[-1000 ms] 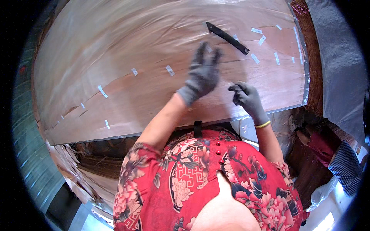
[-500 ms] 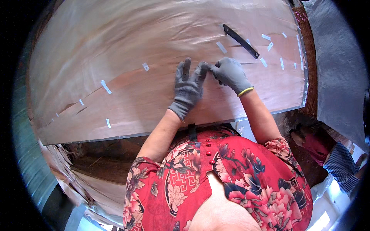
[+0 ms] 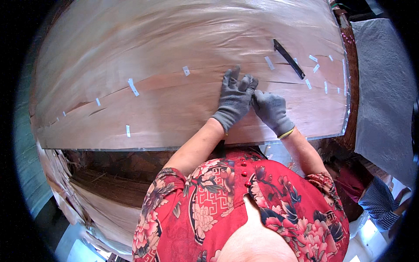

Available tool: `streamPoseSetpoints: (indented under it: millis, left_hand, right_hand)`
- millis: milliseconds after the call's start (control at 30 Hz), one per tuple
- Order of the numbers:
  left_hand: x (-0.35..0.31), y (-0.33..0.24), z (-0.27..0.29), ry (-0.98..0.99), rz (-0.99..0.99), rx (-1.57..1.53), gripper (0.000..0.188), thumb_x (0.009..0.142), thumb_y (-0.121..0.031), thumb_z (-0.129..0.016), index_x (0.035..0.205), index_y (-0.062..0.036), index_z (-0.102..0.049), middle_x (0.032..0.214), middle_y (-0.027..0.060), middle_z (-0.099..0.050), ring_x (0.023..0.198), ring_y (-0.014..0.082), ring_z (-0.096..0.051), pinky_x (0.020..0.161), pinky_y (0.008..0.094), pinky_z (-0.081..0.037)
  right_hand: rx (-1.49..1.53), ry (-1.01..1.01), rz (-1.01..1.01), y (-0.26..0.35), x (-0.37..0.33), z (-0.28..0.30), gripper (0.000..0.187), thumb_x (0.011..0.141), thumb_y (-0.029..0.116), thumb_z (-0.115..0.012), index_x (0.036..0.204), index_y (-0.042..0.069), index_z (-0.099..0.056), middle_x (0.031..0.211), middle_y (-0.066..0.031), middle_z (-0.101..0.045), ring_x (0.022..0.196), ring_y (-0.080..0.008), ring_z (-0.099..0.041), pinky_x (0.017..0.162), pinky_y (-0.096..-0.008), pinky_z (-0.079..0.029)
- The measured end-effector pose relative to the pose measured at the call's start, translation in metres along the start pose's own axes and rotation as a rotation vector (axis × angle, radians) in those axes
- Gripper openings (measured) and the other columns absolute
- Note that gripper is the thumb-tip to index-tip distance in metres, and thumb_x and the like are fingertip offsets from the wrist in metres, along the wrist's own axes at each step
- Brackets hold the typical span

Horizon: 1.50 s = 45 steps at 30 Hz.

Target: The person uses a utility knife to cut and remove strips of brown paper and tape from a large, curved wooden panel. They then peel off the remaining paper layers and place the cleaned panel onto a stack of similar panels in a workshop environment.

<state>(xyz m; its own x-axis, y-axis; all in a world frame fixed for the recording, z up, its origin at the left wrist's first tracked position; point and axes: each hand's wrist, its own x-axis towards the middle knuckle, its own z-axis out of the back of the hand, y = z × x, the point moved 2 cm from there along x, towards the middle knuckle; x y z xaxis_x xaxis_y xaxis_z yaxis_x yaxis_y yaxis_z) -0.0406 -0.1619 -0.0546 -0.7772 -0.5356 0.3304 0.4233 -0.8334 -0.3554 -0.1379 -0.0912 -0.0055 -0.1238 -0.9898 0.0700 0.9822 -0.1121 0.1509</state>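
Note:
A large sheet of thin, light brown wood veneer (image 3: pixel 187 109) lies before me, with cracks and small pieces of white tape on it. My left hand (image 3: pixel 236 98), in a grey glove, rests on the sheet with some fingers stretched out and apart. Its thumb side meets my right hand (image 3: pixel 271 110), also gloved in grey with a yellow cuff edge. The right fingers are curled together in a pinch; what they hold, if anything, is hidden. Beyond the right hand lies a narrow black tool (image 3: pixel 289 60), shaped like a cutter knife. A white tape piece (image 3: pixel 269 63) is stuck beside it.
More tape pieces (image 3: pixel 133 87) follow the crack to the left. Rough brown layers (image 3: pixel 352 83) show under the sheet's right edge, beside a grey covered surface (image 3: pixel 382 91). A person's striped sleeve (image 3: pixel 379 203) is at the lower right.
Both hands have shifted right and nearer to me relative to the view, and now sit closer together. The sheet and black tool also appear farther right as the view has moved.

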Motion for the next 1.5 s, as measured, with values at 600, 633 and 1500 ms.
streamPoseSetpoints:
  millis: [600,633,1500]
  left_hand:
    - [0.002,0.057,0.046,-0.422,0.163,-0.350,0.074,0.067,0.006,-0.049,0.138,-0.0059,-0.031,0.109,0.0146,-0.056,0.123,0.0316,-0.041,0.092,0.0432,-0.034]
    - [0.011,0.055,0.049,-0.442,0.100,-0.310,0.075,0.067,0.005,-0.049,0.139,-0.0061,-0.029,0.120,0.0197,-0.048,0.122,0.0309,-0.042,0.093,0.0417,-0.035]
    - [0.021,0.015,0.034,-0.145,-0.073,0.125,0.083,0.081,-0.027,-0.057,0.142,-0.0028,-0.005,0.139,0.0118,-0.037,0.136,0.0353,-0.008,0.105,0.0490,-0.015]
  right_hand:
    - [0.582,0.527,-0.386,-0.026,0.119,0.006,0.043,0.083,0.042,-0.056,0.068,0.002,-0.063,0.056,-0.0070,-0.058,0.048,-0.0156,-0.055,0.049,-0.0295,-0.044]
    - [0.505,0.543,-0.391,-0.025,0.122,0.009,0.046,0.081,0.045,-0.057,0.065,0.002,-0.063,0.056,-0.0078,-0.058,0.048,-0.0167,-0.056,0.050,-0.0306,-0.045]
    - [-0.019,-0.470,-0.272,-0.138,0.060,0.012,0.010,0.077,0.013,-0.050,0.088,0.011,-0.049,0.079,-0.0071,-0.052,0.065,-0.0201,-0.056,0.045,-0.0334,-0.041]
